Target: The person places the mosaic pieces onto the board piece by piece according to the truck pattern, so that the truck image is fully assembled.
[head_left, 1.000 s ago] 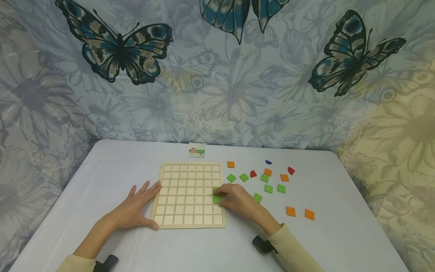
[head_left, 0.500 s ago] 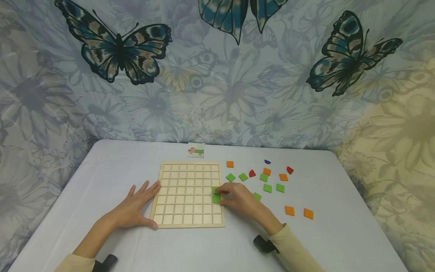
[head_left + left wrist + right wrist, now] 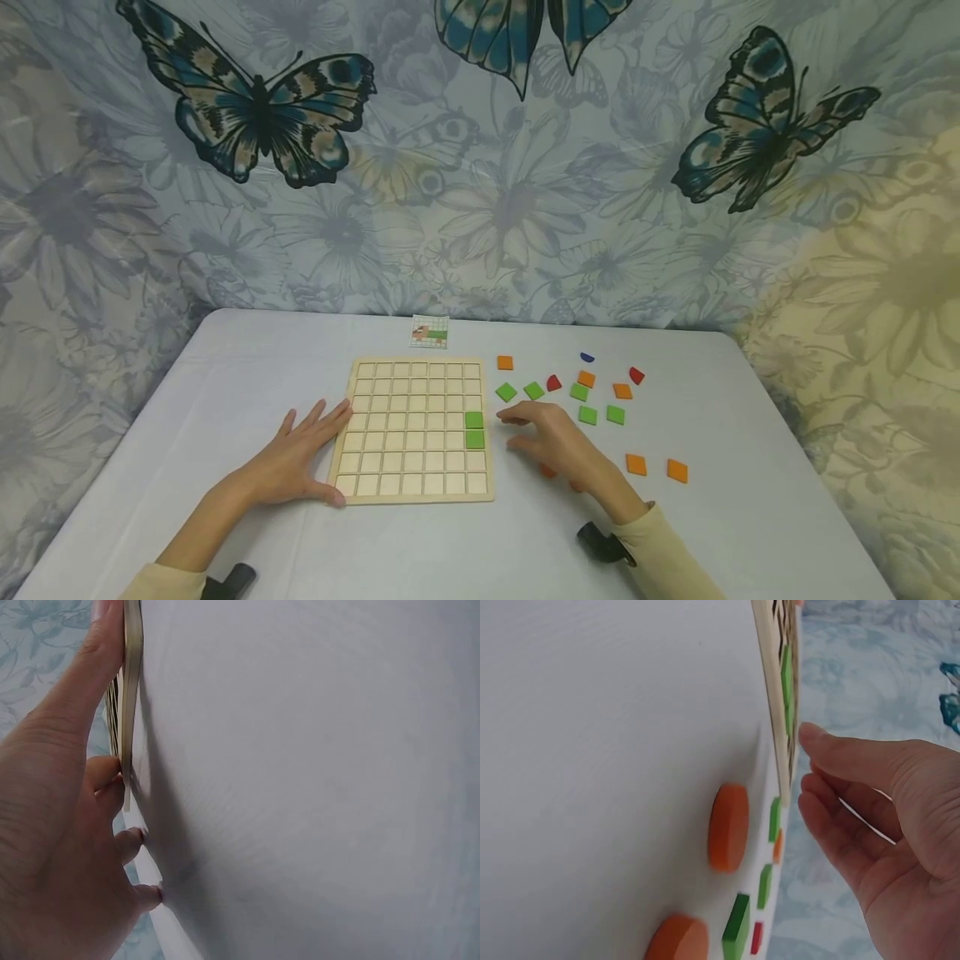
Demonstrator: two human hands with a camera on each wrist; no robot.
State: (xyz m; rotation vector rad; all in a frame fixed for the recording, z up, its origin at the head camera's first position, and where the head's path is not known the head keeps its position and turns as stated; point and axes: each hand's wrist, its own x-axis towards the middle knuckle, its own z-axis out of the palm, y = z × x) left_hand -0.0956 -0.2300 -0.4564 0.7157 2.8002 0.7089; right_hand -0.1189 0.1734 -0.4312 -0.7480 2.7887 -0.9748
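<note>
A wooden grid board lies on the white table. My left hand is spread along its left side, with fingertips at the upper edge and the thumb at the near left corner. Two green square tiles, an upper one and a lower one, sit one above the other in the rightmost column. Just right of the board is my right hand, its fingers loosely bent and apart from the thumb, with nothing between them. Beneath it, orange pieces show, partly hidden in the head view.
Loose green tiles, orange squares, two red pieces and a blue half-round piece lie scattered right of the board. Behind the board lies a small printed card. A butterfly-patterned cloth hangs behind the table.
My right hand has let go of the upper green tile and drawn back to the right, off the board. Both green tiles now show fully. My left hand stays at the board's left side.
</note>
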